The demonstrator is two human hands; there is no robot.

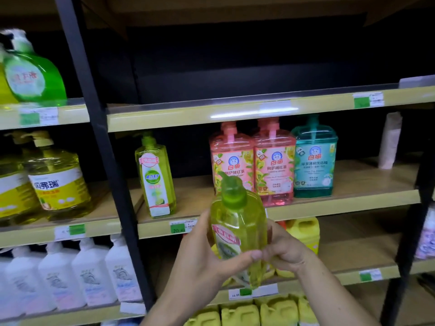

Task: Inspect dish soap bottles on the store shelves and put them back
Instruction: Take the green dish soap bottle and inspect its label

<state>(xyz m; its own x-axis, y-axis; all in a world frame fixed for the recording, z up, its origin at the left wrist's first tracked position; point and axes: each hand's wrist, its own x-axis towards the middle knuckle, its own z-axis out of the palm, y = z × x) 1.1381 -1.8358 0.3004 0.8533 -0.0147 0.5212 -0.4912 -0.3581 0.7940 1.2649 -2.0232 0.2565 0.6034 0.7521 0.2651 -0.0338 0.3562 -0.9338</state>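
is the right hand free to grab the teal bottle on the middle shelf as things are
Probably not yet. The right hand is holding the yellow-green bottle together with the left hand. The teal bottle stands unblocked at the shelf front, so letting go first would clear it.

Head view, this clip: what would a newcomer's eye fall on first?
First, the yellow-green pump bottle held up at centre, gripped by both hands, left hand and right hand. Behind it on the middle shelf stand two pink bottles beside a teal bottle, with a matching yellow-green bottle standing alone to their left.
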